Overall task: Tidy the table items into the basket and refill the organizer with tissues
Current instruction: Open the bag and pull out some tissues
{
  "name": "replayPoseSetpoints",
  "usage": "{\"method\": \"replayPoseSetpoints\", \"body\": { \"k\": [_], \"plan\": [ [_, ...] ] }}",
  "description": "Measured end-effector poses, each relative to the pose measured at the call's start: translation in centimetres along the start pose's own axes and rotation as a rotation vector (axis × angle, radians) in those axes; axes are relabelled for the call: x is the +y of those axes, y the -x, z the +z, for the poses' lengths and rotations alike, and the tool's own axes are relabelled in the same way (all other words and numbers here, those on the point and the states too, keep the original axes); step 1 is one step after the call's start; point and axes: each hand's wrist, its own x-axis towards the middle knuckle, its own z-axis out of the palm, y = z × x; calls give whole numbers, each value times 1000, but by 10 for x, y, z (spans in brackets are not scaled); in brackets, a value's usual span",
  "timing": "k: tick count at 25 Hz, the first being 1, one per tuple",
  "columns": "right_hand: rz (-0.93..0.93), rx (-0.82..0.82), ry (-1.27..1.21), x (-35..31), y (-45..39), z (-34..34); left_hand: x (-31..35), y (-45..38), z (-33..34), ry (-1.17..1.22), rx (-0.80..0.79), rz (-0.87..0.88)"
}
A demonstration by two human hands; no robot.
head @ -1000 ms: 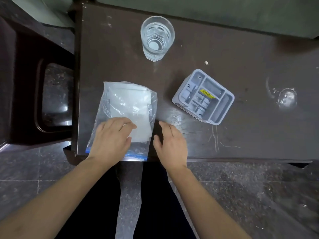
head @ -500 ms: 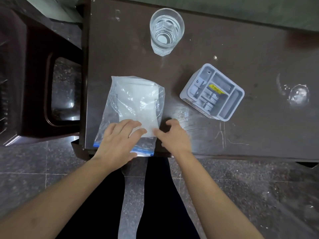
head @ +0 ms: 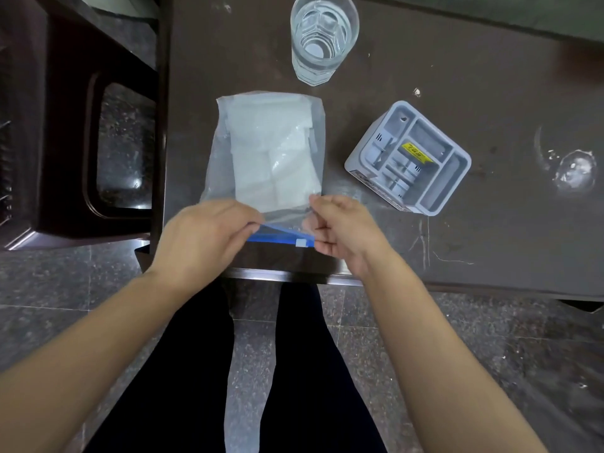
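A clear zip bag [head: 268,152] with white tissues inside lies on the dark table, its blue zip strip [head: 277,238] at the near edge. My left hand [head: 202,237] pinches the left end of that strip. My right hand [head: 343,227] pinches the right end, by the small white slider. The near end of the bag is lifted a little between both hands. A grey plastic organizer [head: 408,158] with several compartments and a yellow sticker stands to the right of the bag, apart from both hands.
A glass of water [head: 323,37] stands at the back of the dark table [head: 425,60], beyond the bag. A wet patch [head: 572,171] marks the table's right side. A dark chair [head: 81,125] sits left of the table. My legs are under the near edge.
Both hands left the flat bag surface and now pinch the two ends of the blue zip strip. The bag has turned straighter and its near end is raised.
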Motion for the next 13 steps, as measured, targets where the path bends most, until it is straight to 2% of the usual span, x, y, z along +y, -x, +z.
{"method": "replayPoseSetpoints", "body": {
  "k": [5,7,10,13],
  "plan": [
    [-98,-63,37,-11,23,-5,20,-24,-11,188,150,-160],
    [-226,17,45,-2,24,3,30,-30,-10,246,183,-175],
    [-350,197,-84,3,17,15,40,-30,-2,250,175,-162],
    [-365,187,-150,4,14,16,39,-25,5,150,155,-184]
  ]
}}
